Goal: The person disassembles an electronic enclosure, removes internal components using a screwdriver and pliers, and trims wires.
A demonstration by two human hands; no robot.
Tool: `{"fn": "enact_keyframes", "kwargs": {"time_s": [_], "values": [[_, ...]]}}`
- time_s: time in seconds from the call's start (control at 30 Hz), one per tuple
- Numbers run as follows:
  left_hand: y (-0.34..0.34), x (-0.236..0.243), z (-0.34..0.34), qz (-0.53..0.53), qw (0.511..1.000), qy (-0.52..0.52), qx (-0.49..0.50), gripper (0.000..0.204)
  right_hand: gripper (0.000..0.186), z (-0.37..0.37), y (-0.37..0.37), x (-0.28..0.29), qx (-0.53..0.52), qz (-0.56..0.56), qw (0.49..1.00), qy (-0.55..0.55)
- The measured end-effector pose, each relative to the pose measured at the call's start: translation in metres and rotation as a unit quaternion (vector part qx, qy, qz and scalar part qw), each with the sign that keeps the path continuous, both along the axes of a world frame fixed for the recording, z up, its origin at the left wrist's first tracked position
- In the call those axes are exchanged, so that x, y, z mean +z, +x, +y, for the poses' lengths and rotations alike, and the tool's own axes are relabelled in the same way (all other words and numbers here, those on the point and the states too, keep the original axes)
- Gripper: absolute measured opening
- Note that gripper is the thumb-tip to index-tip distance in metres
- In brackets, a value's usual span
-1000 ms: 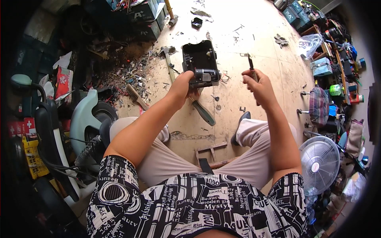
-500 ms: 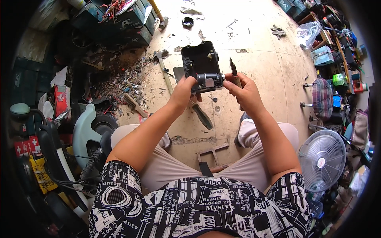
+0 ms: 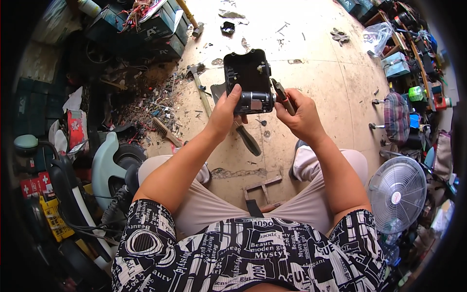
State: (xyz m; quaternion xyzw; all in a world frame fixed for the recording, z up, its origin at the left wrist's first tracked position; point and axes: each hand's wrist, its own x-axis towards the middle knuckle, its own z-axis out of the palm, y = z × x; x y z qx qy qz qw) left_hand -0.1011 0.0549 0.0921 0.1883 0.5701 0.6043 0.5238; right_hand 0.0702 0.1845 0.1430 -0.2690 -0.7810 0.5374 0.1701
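My left hand (image 3: pixel 224 116) grips a black plastic housing (image 3: pixel 247 70) by its lower left side, thumb on top and fingers underneath. The housing faces up like an open box. Across its near end lies a dark cylindrical part with a silvery patch (image 3: pixel 255 102), perhaps a small motor. In my right hand (image 3: pixel 302 116) is a pair of pliers (image 3: pixel 278 90) with reddish handles, its jaws pointing up and left beside the housing's right wall. My right fingertips are close to the cylinder's right end; whether they touch it I cannot tell.
On the floor lie a hammer (image 3: pixel 200 85), a green-handled scraper (image 3: pixel 249 141), a brush (image 3: pixel 166 130) and scattered scraps (image 3: pixel 151 92). Dark battery cases (image 3: pixel 160 33) stand far left, a pale green wheeled machine (image 3: pixel 103 170) near left. A fan (image 3: pixel 398 194) and plaid stool (image 3: pixel 396 119) are at right.
The pliers have tipped left, so their jaws now lie nearer the housing's right wall. My right fingers have shifted slightly along the handles. The housing stays in my left hand, almost unmoved.
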Motion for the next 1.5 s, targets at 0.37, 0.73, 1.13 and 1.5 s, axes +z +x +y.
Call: {"fn": "enact_keyframes", "kwargs": {"time_s": [0.37,0.73,1.13,1.5], "values": [[0.011,0.006,0.002,0.049,0.998,0.013,0.047,0.045,0.017,0.003,-0.003,-0.015,-0.006,0.001,0.996,-0.084],[0.008,-0.006,0.0,0.131,0.985,0.014,0.112,0.062,0.025,0.0,-0.009,-0.032,-0.048,0.008,0.969,-0.243],[0.007,-0.019,-0.004,0.232,0.969,-0.034,0.075,0.072,0.025,-0.01,-0.018,-0.032,-0.072,-0.068,0.977,-0.187],[-0.001,-0.027,-0.002,0.268,0.953,-0.14,0.004,0.065,0.029,-0.006,-0.017,-0.033,0.032,-0.05,0.996,0.065]]}}
